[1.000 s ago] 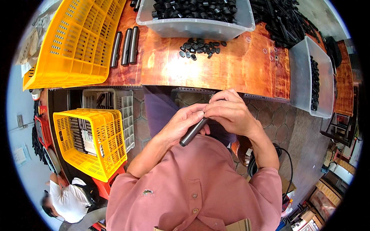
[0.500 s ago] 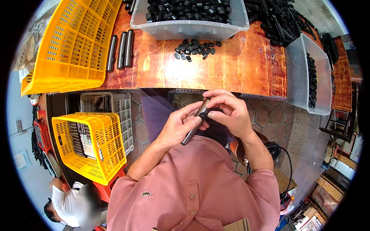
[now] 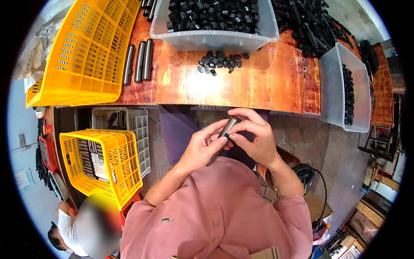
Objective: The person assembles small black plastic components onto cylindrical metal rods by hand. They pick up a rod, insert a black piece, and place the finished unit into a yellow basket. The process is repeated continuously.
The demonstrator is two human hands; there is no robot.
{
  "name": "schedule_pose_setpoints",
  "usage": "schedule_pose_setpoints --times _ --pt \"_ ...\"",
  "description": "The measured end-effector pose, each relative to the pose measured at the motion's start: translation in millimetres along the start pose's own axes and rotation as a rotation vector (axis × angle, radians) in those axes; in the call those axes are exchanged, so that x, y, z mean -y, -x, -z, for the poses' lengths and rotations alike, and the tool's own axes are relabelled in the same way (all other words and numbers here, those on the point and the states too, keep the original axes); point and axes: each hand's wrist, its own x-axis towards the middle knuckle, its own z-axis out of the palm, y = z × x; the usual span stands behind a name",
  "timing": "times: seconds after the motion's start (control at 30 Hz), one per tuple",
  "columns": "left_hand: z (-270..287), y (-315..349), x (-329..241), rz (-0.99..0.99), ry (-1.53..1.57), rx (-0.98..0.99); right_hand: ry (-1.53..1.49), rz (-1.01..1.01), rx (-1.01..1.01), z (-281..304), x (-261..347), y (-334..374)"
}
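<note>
Both hands meet just in front of my chest, below the near edge of the wooden table (image 3: 263,82). My left hand (image 3: 202,146) wraps around the lower part of a dark metal tube (image 3: 227,129), which tilts up to the right. At the tube's upper end my right hand (image 3: 252,138) pinches it with fingertips. Whether a small part sits under those fingertips is hidden. A little heap of small black caps (image 3: 217,62) lies on the table ahead of my hands.
A clear bin of black parts (image 3: 215,19) stands at the back, another clear bin (image 3: 345,86) at the right. Three dark tubes (image 3: 138,60) lie beside a yellow crate (image 3: 82,52). A second yellow crate (image 3: 101,166) with tubes sits low left, and another person (image 3: 73,228) crouches below it.
The tube has swung from lying low and slanted to standing steeper and higher, nearer the table edge. My right hand's fingers have shifted onto its upper tip.
</note>
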Motion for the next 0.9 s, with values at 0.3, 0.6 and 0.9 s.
schedule_pose_setpoints --times 0.3,0.6,0.9 --pt "6.8 -5.7 13.4 0.013 0.091 -0.018 0.063 0.026 -0.039 -10.0 -7.0 5.1" --pt "4.2 -8.5 6.5 0.008 0.133 -0.021 -0.237 -0.104 -0.179 -23.7 -17.0 11.7" --pt "0.1 -13.1 0.3 -0.210 0.187 -0.104 -0.723 -0.412 -0.200 -58.2 -17.6 28.2"
